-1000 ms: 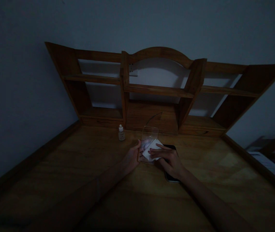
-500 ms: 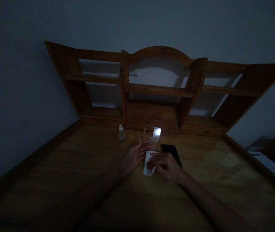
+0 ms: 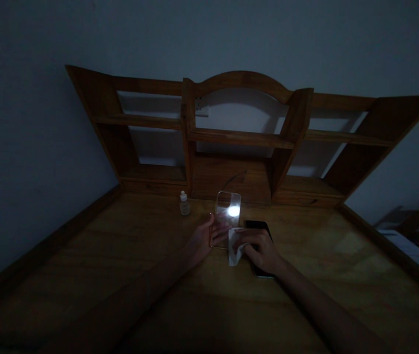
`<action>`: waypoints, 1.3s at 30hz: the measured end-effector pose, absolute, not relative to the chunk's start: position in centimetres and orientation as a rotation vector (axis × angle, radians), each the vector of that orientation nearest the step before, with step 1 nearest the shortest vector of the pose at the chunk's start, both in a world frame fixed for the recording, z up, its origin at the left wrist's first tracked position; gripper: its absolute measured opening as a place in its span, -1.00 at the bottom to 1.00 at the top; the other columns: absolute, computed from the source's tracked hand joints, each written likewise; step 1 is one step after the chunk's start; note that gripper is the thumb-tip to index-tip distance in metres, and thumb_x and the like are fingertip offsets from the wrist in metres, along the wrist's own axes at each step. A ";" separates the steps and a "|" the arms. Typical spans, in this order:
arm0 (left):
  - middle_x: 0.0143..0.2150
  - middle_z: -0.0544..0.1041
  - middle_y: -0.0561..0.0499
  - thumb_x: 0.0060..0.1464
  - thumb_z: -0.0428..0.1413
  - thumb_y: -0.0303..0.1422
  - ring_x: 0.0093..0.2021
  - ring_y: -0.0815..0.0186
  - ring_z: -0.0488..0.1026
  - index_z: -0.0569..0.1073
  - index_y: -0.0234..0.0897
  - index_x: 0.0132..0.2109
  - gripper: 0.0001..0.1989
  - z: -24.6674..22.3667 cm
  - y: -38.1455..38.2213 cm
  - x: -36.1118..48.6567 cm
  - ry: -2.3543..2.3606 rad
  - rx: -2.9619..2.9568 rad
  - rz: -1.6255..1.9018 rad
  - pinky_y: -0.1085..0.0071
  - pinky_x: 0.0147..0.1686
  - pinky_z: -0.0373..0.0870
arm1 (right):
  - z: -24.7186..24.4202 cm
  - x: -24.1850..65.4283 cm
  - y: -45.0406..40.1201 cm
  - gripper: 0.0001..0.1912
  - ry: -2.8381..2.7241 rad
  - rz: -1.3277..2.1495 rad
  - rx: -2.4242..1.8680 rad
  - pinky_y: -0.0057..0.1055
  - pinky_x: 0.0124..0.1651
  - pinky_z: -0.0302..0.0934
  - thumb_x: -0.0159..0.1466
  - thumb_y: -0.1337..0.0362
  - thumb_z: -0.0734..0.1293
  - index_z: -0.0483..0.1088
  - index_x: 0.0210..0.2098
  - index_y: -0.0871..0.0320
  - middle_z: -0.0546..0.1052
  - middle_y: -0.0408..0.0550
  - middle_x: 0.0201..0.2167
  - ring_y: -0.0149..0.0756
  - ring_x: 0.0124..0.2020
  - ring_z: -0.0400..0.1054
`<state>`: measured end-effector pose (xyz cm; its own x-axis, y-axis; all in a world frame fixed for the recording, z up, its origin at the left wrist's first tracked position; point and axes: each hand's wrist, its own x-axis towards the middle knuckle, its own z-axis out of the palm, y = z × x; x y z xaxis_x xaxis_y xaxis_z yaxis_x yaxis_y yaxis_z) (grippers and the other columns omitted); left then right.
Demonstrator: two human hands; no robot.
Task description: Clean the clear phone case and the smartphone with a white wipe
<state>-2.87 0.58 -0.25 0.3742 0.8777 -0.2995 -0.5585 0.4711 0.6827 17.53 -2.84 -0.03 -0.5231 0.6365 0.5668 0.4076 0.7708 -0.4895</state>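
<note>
In the dim head view, my left hand (image 3: 202,238) holds a clear phone case (image 3: 227,204) by its left edge. The case is tilted up, its camera cutout at the top, and a bright glare shows on it; fingers are visible through the clear plastic. My right hand (image 3: 263,248) pinches a white tissue (image 3: 235,248) at the lower right edge of the case. Beneath and behind that hand lies a black phone (image 3: 257,225) on the desk, partly covered by it.
A small dropper bottle (image 3: 184,204) with a white cap stands left of the case on the wooden desk (image 3: 150,226). A wooden shelf unit (image 3: 238,137) runs along the back, with a wall socket (image 3: 202,109) behind it. White papers (image 3: 415,250) lie beyond the desk's right edge.
My right hand with the tissue has moved slightly right, from the lower case toward its edge. The case has tilted a little, and the glare has shifted down and left.
</note>
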 end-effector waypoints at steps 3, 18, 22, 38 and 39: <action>-0.18 0.56 -0.16 0.36 -0.04 -0.27 -0.13 0.21 0.56 0.44 -0.39 0.07 -0.67 -0.6 0.7 -3.0 0.669 0.539 0.978 0.22 0.03 0.46 | -0.1 18.1 -2.5 -0.64 -2.119 0.413 -0.787 -0.15 0.22 0.30 0.36 0.34 0.13 0.55 -0.35 0.10 0.63 -0.12 -0.33 -0.22 -0.18 0.56; -0.18 0.59 -0.16 0.35 0.00 -0.26 -0.11 0.20 0.57 0.49 -0.38 0.04 -0.69 -1.5 0.8 -3.0 0.628 0.586 0.952 0.22 0.00 0.49 | -0.3 18.3 -1.8 -0.45 -2.069 0.206 -0.885 0.06 0.44 -0.04 0.43 0.42 0.10 0.17 0.37 -0.01 0.18 -0.11 0.39 -0.17 0.44 -0.02; -0.06 0.58 -0.19 0.35 -0.01 -0.21 -0.04 0.18 0.55 0.51 -0.37 0.04 -0.65 -1.6 0.7 -2.9 0.619 0.650 0.949 0.22 0.03 0.48 | -0.2 18.1 -1.6 -0.42 -2.082 0.191 -0.923 0.07 0.46 -0.08 0.45 0.41 0.07 0.05 0.42 -0.04 0.06 -0.15 0.43 -0.18 0.46 -0.13; 0.23 0.44 -0.25 0.36 -0.04 -0.15 0.23 0.10 0.40 0.48 -0.39 0.10 -0.58 -1.1 0.4 -3.4 0.519 0.706 0.876 0.16 0.26 0.28 | -0.2 18.1 -1.6 -0.45 -2.062 0.193 -0.944 0.09 0.47 -0.13 0.47 0.38 0.06 0.07 0.41 -0.04 0.04 -0.15 0.44 -0.16 0.47 -0.18; 0.23 0.43 -0.26 0.37 -0.05 -0.16 0.23 0.10 0.40 0.48 -0.39 0.09 -0.58 -1.0 0.4 -3.4 0.526 0.707 0.873 0.16 0.26 0.28 | -0.2 18.1 -1.6 -0.46 -2.059 0.191 -0.943 0.09 0.47 -0.13 0.47 0.38 0.06 0.08 0.41 -0.04 0.04 -0.15 0.44 -0.16 0.47 -0.18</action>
